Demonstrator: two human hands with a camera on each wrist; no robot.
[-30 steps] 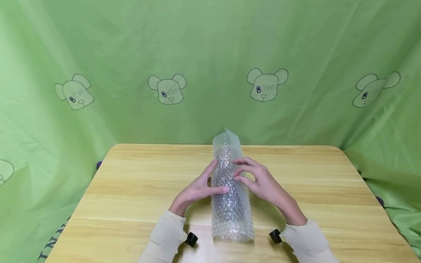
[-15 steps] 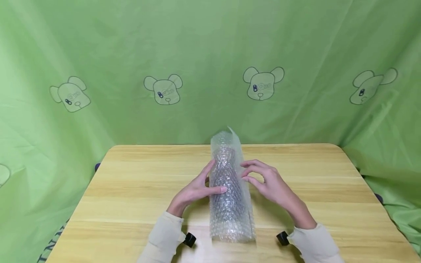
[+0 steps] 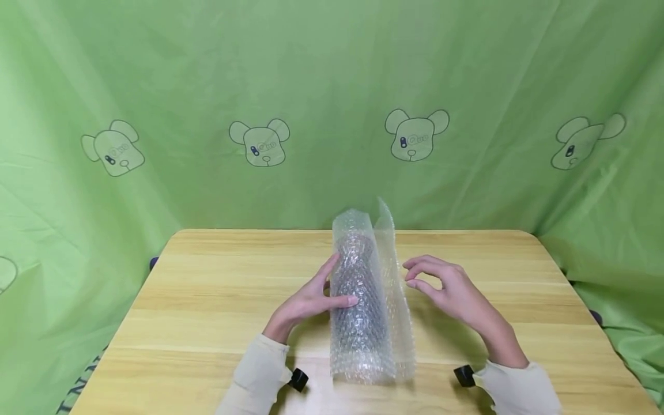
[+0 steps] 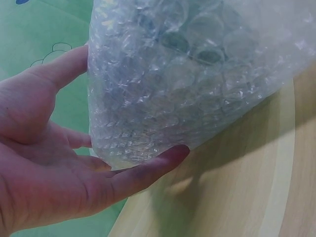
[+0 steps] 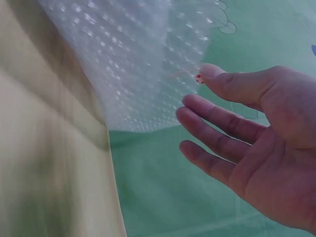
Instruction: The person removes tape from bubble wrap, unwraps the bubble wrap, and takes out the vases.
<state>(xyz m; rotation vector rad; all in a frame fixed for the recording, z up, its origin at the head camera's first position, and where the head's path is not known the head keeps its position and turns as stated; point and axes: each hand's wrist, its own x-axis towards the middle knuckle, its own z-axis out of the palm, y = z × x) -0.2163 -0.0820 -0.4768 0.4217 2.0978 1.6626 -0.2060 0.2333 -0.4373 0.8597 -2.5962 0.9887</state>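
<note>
A bubble-wrapped bottle-shaped object (image 3: 358, 323) lies on the table, its narrow neck towards the far edge. What the thing inside is cannot be made out through the wrap. My left hand (image 3: 311, 297) holds the roll from the left, thumb across the top and fingers along its side; the left wrist view shows fingertips reaching beneath the wrap (image 4: 163, 84). On the right, a loose flap of bubble wrap (image 3: 391, 288) stands up from the roll. My right hand (image 3: 446, 288) pinches that flap's edge, where a small red-and-white bit (image 5: 199, 78) shows at the thumb tip.
The wooden table (image 3: 218, 276) has rounded far corners. Behind it and at both sides hangs a green curtain (image 3: 321, 86) with printed bear heads. Each sleeve carries a small black camera (image 3: 298, 380) at the wrist.
My right hand has moved to the right, and the flap has come away from the roll with it, widening the gap. My left hand stays in place on the roll.
</note>
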